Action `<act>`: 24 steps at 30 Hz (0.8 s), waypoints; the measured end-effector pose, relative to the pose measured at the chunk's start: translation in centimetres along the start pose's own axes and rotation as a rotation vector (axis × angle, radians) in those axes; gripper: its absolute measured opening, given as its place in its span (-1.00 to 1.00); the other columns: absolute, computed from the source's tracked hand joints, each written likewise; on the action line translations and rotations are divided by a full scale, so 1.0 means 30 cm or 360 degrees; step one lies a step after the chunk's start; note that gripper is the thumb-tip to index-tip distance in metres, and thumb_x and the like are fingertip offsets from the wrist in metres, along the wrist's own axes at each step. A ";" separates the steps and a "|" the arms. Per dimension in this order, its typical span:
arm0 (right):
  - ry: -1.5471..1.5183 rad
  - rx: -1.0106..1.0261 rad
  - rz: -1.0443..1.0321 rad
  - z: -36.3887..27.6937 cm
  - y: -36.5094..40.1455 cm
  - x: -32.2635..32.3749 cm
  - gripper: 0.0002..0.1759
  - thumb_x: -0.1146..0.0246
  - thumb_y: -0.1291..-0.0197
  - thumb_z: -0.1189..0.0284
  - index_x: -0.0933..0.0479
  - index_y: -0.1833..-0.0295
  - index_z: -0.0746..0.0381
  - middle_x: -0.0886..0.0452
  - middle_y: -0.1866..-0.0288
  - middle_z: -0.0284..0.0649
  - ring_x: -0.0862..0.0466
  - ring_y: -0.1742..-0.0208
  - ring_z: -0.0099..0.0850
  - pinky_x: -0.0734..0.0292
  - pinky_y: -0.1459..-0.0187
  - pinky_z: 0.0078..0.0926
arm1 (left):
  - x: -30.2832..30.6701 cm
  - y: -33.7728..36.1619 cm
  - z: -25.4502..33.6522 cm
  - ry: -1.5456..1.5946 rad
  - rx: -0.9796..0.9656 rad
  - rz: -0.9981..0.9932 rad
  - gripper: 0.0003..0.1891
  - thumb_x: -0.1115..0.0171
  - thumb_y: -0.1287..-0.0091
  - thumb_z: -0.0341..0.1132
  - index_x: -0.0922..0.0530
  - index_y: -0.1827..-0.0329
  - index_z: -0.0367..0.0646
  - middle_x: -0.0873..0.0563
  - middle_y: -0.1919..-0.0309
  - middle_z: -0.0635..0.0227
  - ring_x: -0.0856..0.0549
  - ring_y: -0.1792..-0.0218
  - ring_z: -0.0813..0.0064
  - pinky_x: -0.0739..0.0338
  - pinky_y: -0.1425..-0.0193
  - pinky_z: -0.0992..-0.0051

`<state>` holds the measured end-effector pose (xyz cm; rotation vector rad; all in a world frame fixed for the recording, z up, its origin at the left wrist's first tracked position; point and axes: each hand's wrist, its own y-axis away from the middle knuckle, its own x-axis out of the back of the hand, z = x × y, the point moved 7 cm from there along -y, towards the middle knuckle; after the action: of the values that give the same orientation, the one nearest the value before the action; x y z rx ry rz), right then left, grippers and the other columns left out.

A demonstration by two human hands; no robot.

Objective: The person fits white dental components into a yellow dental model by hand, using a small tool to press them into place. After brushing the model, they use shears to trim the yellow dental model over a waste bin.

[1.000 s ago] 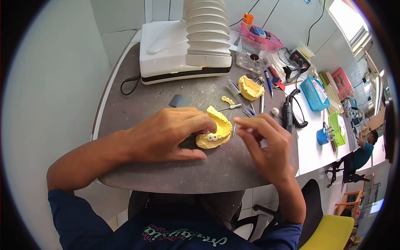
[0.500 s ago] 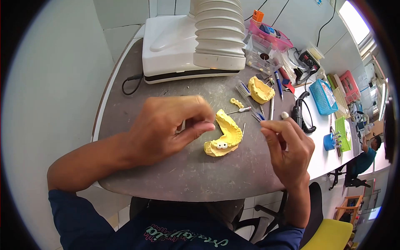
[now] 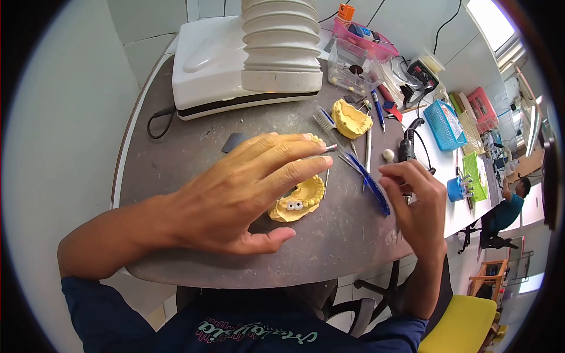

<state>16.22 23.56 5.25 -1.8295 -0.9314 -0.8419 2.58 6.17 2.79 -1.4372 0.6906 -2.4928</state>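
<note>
My left hand (image 3: pixel 253 182) is open, palm down, its fingers stretched over a yellow plaster dental model (image 3: pixel 303 203) and hiding much of it. Two white tooth crowns (image 3: pixel 294 206) with dark holes sit on the model's near side. To the right, my right hand (image 3: pixel 419 197) hovers with thumb and index finger slightly apart and the other fingers curled; nothing shows between them. Just left of it lies a slim blue tool (image 3: pixel 374 191). A thin metal instrument (image 3: pixel 331 147) pokes out beyond my left fingertips.
A second plaster model (image 3: pixel 351 119), a brush (image 3: pixel 325 119) and a blue pen (image 3: pixel 378 110) lie farther back. The white machine with its ribbed hose (image 3: pixel 279 47) stands behind. Blue basket (image 3: pixel 444 126) and blue bur holder (image 3: pixel 456 189) are at right. A person (image 3: pixel 509 206) sits far right.
My left hand has gone from curled fingers to spread ones and now covers part of the model. My right thumb and index finger have parted slightly. The view has shifted, revealing more of the blue tool.
</note>
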 end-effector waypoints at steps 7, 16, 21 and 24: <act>0.0320 0.0046 0.0090 -0.016 0.007 -0.065 -0.77 -0.31 -0.23 0.59 -0.62 -0.01 0.30 -0.65 0.20 -0.10 -0.71 0.30 -0.20 -0.56 0.23 -0.28 | -0.030 0.017 -0.025 0.0107 0.0078 -0.0060 -0.23 -0.44 -0.11 -0.34 -0.36 -0.45 -0.21 -0.51 -0.34 0.10 -0.47 -0.38 0.06 -0.38 -0.46 0.17; -0.0274 0.0010 -0.0056 -0.088 0.175 0.007 -0.63 -0.13 -0.29 0.70 -0.59 -0.17 0.26 -0.53 0.39 -0.13 -0.44 0.50 -0.32 -0.38 0.41 -0.40 | -0.012 0.018 -0.042 0.0059 0.0206 0.0074 -0.27 -0.65 0.02 -0.01 -0.58 -0.19 -0.16 -0.62 -0.10 0.22 -0.55 -0.14 0.18 -0.49 -0.26 0.26; -0.0141 0.0060 -0.0358 -0.131 0.213 -0.060 -0.39 -0.30 -0.09 0.70 -0.63 -0.29 0.07 -0.46 0.49 -0.26 -0.47 0.59 -0.42 -0.42 0.52 -0.43 | -0.017 0.015 -0.048 0.0104 0.0222 0.0091 -0.28 -0.67 0.04 -0.02 -0.59 -0.17 -0.16 -0.62 -0.09 0.23 -0.55 -0.14 0.18 -0.50 -0.24 0.27; 0.0067 0.0104 -0.0187 -0.148 0.203 -0.061 -0.31 -0.32 -0.02 0.72 -0.62 -0.32 0.01 -0.47 0.49 -0.28 -0.50 0.58 -0.45 -0.45 0.52 -0.45 | -0.017 0.017 -0.043 0.0064 0.0214 0.0112 -0.29 -0.67 0.05 -0.03 -0.59 -0.15 -0.15 -0.62 -0.09 0.23 -0.55 -0.14 0.19 -0.49 -0.25 0.27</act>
<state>19.79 17.09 2.94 -1.7080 -1.0359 -0.9078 1.72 6.31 1.61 -1.2968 0.5586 -2.4690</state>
